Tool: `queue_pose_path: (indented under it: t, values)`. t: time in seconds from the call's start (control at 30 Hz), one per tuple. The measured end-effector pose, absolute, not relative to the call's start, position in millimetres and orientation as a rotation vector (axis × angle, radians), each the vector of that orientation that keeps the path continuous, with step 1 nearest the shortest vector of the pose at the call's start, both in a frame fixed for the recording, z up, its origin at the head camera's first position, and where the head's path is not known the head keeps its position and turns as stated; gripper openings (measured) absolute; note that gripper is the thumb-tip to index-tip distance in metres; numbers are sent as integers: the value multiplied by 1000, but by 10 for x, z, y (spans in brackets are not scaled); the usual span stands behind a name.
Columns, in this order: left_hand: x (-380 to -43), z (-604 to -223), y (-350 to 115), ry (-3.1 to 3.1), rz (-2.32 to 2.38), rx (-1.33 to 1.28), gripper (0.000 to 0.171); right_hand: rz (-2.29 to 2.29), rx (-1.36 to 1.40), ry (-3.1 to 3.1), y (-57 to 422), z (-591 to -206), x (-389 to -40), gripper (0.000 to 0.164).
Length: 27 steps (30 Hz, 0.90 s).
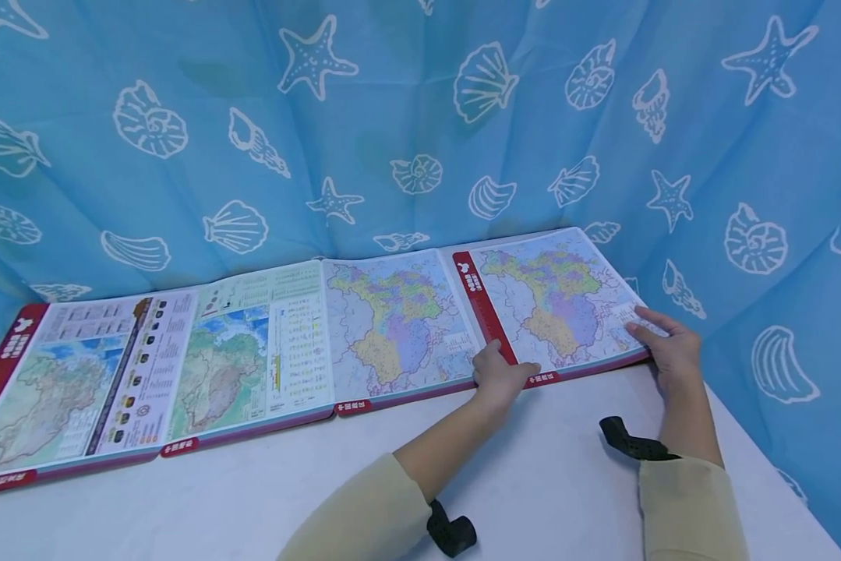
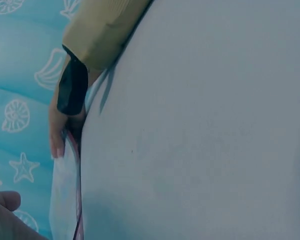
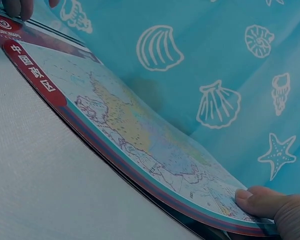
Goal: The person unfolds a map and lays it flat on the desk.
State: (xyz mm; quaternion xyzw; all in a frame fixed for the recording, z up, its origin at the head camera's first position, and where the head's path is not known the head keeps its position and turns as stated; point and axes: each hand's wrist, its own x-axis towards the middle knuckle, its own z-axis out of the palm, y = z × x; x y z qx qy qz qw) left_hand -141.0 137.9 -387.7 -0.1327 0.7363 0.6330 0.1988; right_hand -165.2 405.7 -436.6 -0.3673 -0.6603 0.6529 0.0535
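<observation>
A laminated map [image 1: 556, 300] with a red strip on its left side lies at the right end of a row of maps on the white table. My left hand [image 1: 497, 379] holds its front left corner, fingers bent beside the red strip. At the front right corner my right hand [image 1: 669, 347] grips the map's edge. The right wrist view shows the right thumb [image 3: 255, 197] on top of the map, with the other fingers mostly hidden. Just left of this map, a map with similar colours [image 1: 399, 323] lies flat, partly overlapped.
Two greenish relief maps [image 1: 234, 358] [image 1: 55, 389] continue the row leftwards, their front edges marked with red labels. Behind the table [image 1: 553, 452] hangs a blue curtain [image 1: 406, 117] with white shells and starfish. Black wrist mounts [image 1: 451, 534] [image 1: 634, 444] sit by both sleeves.
</observation>
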Motion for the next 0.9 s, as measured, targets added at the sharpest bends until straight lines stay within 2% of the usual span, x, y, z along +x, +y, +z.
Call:
queue_pose_path:
  t: [0.3, 0.77, 0.9]
  values:
    - [-1429, -3890, 1421, 2035, 1831, -427, 73, 1942, -1144, -2031, 4033, -4345, -1645, 68]
    - [-1569, -3911, 1417, 1826, 1977, -542, 52, 1935, -1155, -2007, 4024, -4318, -1656, 67]
    - [-1604, -3961, 1397, 1755, 2063, -517, 52, 1946, -1138, -2002, 4034, -4320, -1642, 68]
